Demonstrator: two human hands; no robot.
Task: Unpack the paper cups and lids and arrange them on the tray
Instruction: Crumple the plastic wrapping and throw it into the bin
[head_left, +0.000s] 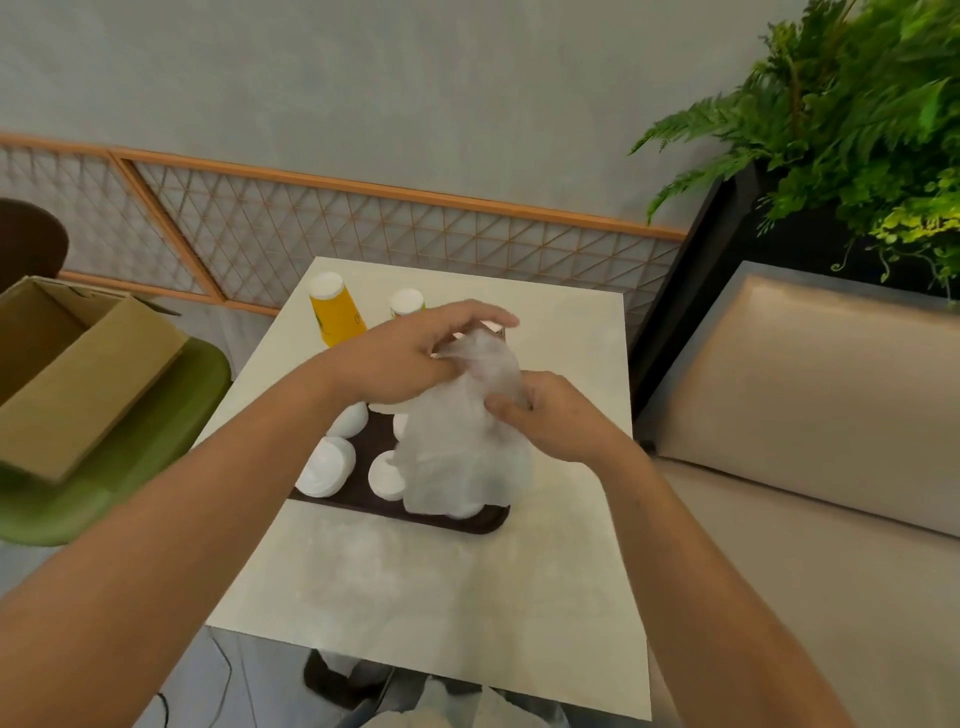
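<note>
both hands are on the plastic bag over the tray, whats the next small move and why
Probably lift the plastic bag up and clear of the tray. The left hand and right hand both hold its upper part, and it hangs limp over the white lids already laid there, hiding some. Whether a lid remains inside cannot be told.

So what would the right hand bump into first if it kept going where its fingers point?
The filmy white plastic bag that the right hand pinches; just beyond it, probably the left hand, though depth is unclear.
</note>
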